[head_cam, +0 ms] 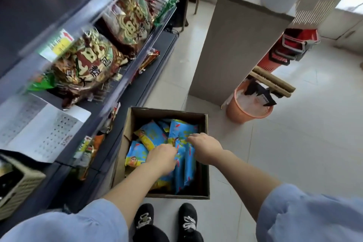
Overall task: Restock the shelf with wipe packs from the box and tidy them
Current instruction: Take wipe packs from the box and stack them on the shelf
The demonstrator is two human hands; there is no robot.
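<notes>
Together, left hand [162, 158] and right hand [205, 148] grip glossy wipe packs [189, 167].

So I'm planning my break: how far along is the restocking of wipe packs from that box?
Early days. Done: nothing visible; the shelf shows snack bags, no blue packs. In hand: the left hand and right hand are both down among the wipe packs in the cardboard box, though whether they grip any is unclear. Left: the box looks well filled, so lifting, shelving and tidying all remain.
</notes>
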